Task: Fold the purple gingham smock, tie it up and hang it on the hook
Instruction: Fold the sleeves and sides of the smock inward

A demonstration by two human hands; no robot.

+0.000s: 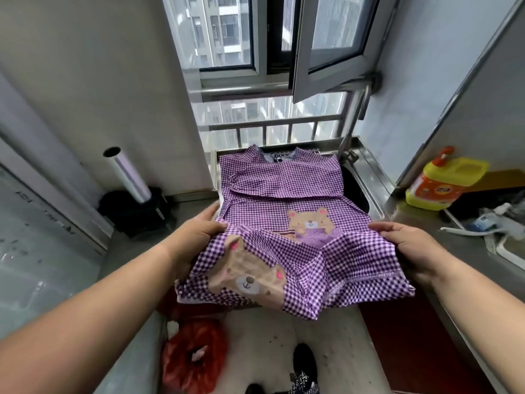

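Observation:
The purple gingham smock (284,194), printed with brown bears, lies spread on a steel counter (366,163) under the window, collar at the far end. Its near part is lifted off the counter edge and bunched towards me. My left hand (196,237) grips the smock's left edge, thumb on top of the cloth. My right hand (409,245) holds the right edge, fingers curled under the fabric. No hook is in view.
A steel sink (358,186) sits partly under the smock's right side. A yellow detergent jug (443,183) and small clutter stand on the right counter. A foil roll (127,172) leans at the left. A red plastic bag (196,356) lies on the floor by my feet.

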